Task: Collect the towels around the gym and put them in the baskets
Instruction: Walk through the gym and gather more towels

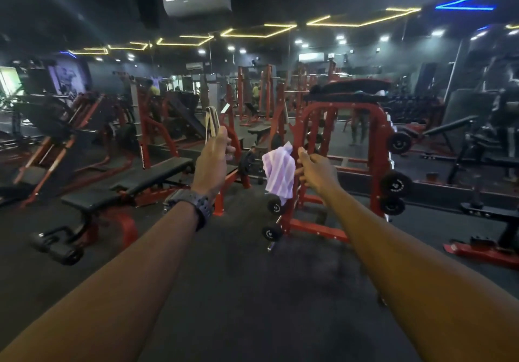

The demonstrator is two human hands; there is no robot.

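Note:
A purple-and-white striped towel (pixel 279 170) hangs on the left post of a red weight rack (pixel 376 136). My right hand (pixel 317 172) is stretched out to it, thumb and fingers apart, with the fingertips at the towel's right edge. My left hand (pixel 213 156), with a dark watch on its wrist, is raised and shut on a folded beige-and-dark striped towel (pixel 211 125) that sticks up above the fist. I see no basket in this view.
Black benches on red frames (pixel 146 179) stand to the left, with a dumbbell (pixel 60 249) on the floor beside them. Weight plates (pixel 396 184) hang on the rack's right side. More machines stand at the right. A mirrored wall lies behind. Dark rubber floor (pixel 238 277) stretches below my arms.

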